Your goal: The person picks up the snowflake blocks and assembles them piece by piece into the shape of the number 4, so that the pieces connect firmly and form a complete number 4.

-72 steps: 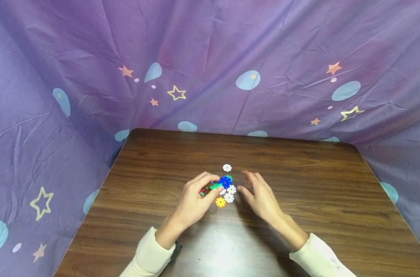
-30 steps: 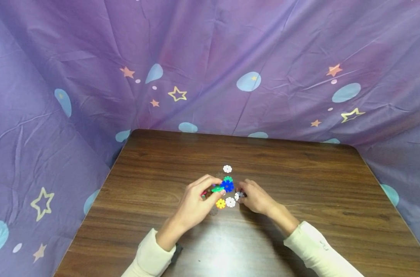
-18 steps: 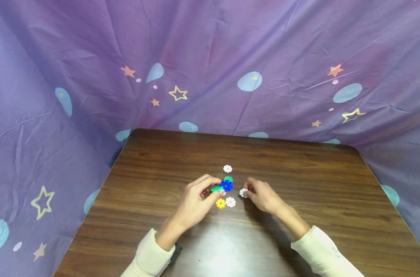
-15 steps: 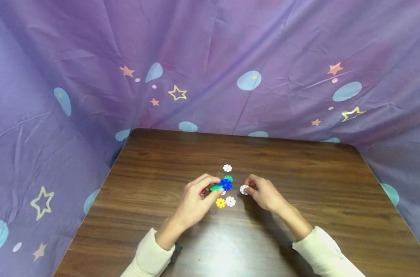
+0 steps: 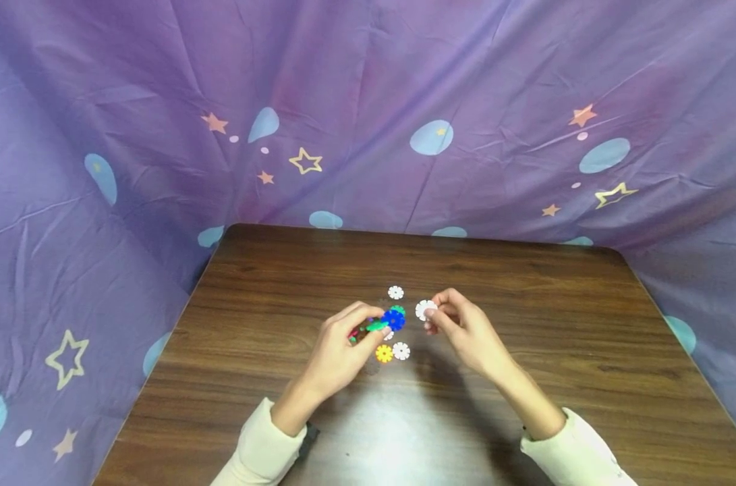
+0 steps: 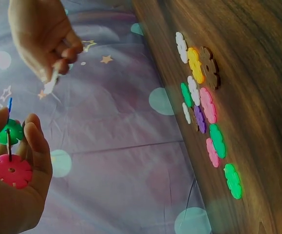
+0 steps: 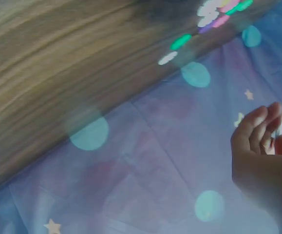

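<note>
My left hand (image 5: 334, 351) holds a small chain of joined flower-shaped plastic discs. Its blue disc (image 5: 394, 320) faces the right hand; the left wrist view shows a green disc (image 6: 9, 132) and a pink disc (image 6: 12, 171) linked by a dark piece seen edge-on. Between thumb and fingers, my right hand (image 5: 473, 337) pinches a white disc (image 5: 425, 310), raised above the table just right of the blue one and apart from it. That white disc is mostly hidden by fingers in the right wrist view.
Loose discs lie on the wooden table (image 5: 556, 324): a yellow disc (image 5: 384, 353), a brown disc (image 6: 209, 67), a purple disc (image 6: 199, 119), and several white, green and pink ones. A purple patterned cloth (image 5: 355, 101) hangs behind and beside the table.
My right hand has taken a white disc from the pile, drawn it to the right and lifted it. My left hand keeps its chain almost in place.
</note>
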`<action>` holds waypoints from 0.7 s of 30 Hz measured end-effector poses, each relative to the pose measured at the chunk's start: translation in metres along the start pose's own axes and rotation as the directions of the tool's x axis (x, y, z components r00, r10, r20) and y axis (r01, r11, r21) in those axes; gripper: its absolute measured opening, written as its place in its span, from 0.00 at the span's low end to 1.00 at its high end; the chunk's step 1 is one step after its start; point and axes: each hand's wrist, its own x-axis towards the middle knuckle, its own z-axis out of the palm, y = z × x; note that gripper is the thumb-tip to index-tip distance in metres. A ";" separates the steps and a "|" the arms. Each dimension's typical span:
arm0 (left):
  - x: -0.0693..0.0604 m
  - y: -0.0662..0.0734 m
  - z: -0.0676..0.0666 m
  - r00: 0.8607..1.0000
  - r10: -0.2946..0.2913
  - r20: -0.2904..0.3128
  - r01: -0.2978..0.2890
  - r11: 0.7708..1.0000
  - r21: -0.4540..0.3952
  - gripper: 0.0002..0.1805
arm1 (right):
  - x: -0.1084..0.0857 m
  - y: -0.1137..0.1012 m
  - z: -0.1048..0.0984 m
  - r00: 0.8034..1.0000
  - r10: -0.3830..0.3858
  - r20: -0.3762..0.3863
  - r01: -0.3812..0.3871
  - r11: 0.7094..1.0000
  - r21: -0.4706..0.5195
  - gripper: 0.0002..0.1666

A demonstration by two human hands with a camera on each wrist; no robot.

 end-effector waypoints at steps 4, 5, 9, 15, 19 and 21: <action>0.000 0.000 0.000 1.000 -0.007 0.012 0.007 1.000 -0.011 0.10 | -0.005 -0.011 0.001 0.998 -0.050 -0.031 0.050 0.998 0.030 0.05; 0.000 0.001 0.000 1.000 -0.008 0.014 0.008 1.000 -0.016 0.10 | -0.006 -0.013 0.002 0.997 -0.072 -0.039 0.073 0.997 0.031 0.04; 0.001 0.003 0.000 1.000 -0.002 0.013 0.002 0.999 -0.039 0.10 | -0.012 -0.018 0.003 0.984 -0.164 -0.071 0.165 0.986 0.008 0.02; 0.001 0.004 -0.001 1.000 0.008 0.008 -0.007 0.999 -0.041 0.09 | -0.017 -0.022 0.004 0.956 -0.280 -0.091 0.274 0.959 -0.069 0.09; 0.001 0.004 -0.001 1.000 0.008 0.009 -0.008 0.999 -0.034 0.09 | -0.018 -0.021 0.004 0.926 -0.364 -0.103 0.357 0.930 -0.083 0.13; 0.000 0.005 -0.001 1.000 0.006 0.012 -0.006 0.999 -0.034 0.09 | -0.018 -0.022 0.005 0.905 -0.410 -0.110 0.403 0.912 -0.080 0.14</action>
